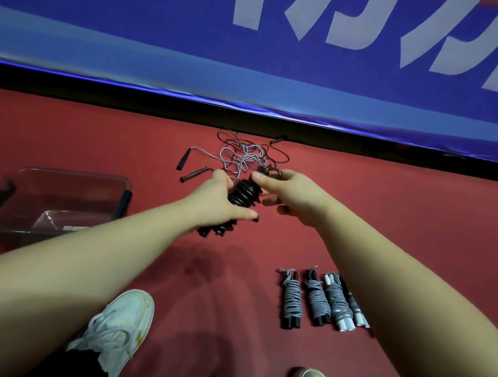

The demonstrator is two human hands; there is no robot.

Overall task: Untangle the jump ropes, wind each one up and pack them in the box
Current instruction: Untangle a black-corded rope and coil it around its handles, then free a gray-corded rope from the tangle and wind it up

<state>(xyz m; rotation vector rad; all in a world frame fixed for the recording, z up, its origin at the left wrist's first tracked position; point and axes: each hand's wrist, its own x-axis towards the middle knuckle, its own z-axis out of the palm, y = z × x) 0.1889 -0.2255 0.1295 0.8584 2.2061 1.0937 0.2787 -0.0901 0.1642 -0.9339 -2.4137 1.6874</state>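
one black rope [242,195], wound in thick coils, held up at centre frame above the floor [391,217]. gripped from the left by the left hand [217,202], fingers and thumb curled round the bundle, dark ends poking out below the wrist. pinched at the top by the right hand [294,194], fingertips closed near the last coil, other fingers loosely bent.

just beyond the hands, lying on the red floor: a tangle [243,154] of thin grey and black cords, with two loose black handles [185,160] at its left edge.

nearer and to the right, partly hidden by the right forearm [400,279]: four wound ropes [316,299] laid side by side, grey cord wrapped round black or white handles.

to the left, well apart from the hands: a clear box [75,173] with dark grips at its ends, something pale and flat inside, too blurred to tell.

along the top, a blue banner [135,25] with large white lettering, a dark gap beneath it.

at the bottom edge, two white shoes [119,321].
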